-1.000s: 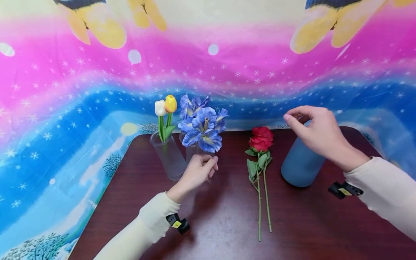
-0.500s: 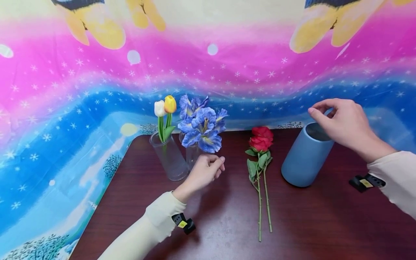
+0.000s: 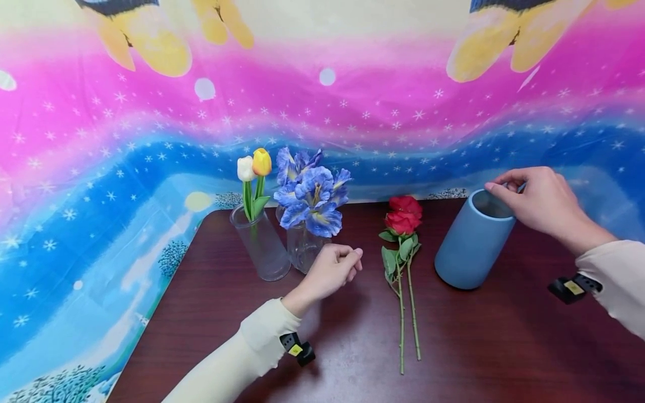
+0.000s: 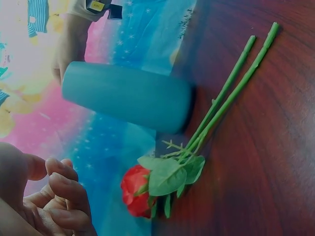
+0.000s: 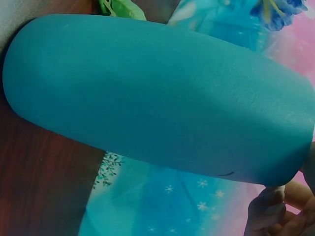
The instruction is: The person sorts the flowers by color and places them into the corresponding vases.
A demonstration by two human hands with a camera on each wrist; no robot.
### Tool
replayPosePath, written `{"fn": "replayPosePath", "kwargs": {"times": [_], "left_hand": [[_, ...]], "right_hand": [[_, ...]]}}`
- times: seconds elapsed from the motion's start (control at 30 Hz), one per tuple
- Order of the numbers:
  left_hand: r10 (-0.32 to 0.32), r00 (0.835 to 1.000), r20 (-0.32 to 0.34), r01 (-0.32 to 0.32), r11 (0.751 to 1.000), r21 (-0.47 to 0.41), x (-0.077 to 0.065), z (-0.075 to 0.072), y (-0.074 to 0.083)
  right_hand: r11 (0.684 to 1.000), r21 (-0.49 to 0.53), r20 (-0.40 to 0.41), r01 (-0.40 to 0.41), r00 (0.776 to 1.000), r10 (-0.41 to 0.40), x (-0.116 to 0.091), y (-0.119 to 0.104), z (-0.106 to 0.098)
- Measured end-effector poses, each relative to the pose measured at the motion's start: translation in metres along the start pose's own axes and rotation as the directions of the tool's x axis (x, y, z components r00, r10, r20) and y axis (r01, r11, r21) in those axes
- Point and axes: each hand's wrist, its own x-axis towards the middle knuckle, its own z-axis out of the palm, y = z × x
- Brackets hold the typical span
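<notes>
A blue-grey vase (image 3: 471, 249) stands upright at the right of the table, its mouth towards the top. My right hand (image 3: 544, 201) pinches the vase's rim on the right side, thumb over the mouth; in the right wrist view the vase wall hides part of the fingers. Two red roses (image 3: 403, 215) with long green stems lie on the table left of the vase. Above the table, between the roses and the glass vases, hovers my left hand (image 3: 330, 271). Its fingers are loosely curled and hold nothing, as the left wrist view also shows.
A clear glass vase (image 3: 264, 254) holds a white and a yellow tulip (image 3: 262, 162). Beside it, another glass vase (image 3: 302, 249) holds blue-purple irises (image 3: 317, 193). A printed cloth backdrop (image 3: 322, 112) hangs behind the dark wooden table (image 3: 353, 358).
My right hand moved right from above the vase's mouth, then lowered to its rim. My left hand shifted right, away from the irises. The roses and vases stayed put.
</notes>
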Motion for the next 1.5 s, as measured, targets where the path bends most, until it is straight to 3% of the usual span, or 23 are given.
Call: {"fn": "replayPosePath", "kwargs": {"times": [0.2,0.4,0.7,0.87,1.1,1.5], "left_hand": [[-0.030,0.999,0.032,0.030,1.000,-0.006,0.001,0.011,-0.005],[-0.057,0.997,0.053,0.057,0.998,-0.001,0.004,0.023,-0.013],[-0.111,0.992,0.067,0.102,0.986,0.130,0.008,0.046,-0.026],[-0.191,0.976,0.101,0.163,0.959,0.233,0.009,0.058,-0.027],[-0.235,0.967,0.096,0.177,0.896,0.406,0.010,0.077,-0.030],[-0.332,0.941,0.063,0.256,0.822,0.509,0.010,0.102,-0.036]], "right_hand": [[0.997,0.073,0.042,-0.007,0.999,0.004,0.005,0.013,0.003],[0.970,0.200,0.117,-0.141,0.986,0.119,0.006,0.020,0.007],[0.926,0.282,0.185,-0.251,0.961,0.204,0.008,0.024,0.009],[0.912,0.294,0.228,-0.285,0.948,0.222,0.008,0.022,0.008],[0.907,0.297,0.252,-0.300,0.940,0.228,0.008,0.021,0.007],[0.907,0.287,0.257,-0.309,0.937,0.238,0.008,0.022,0.006]]}}
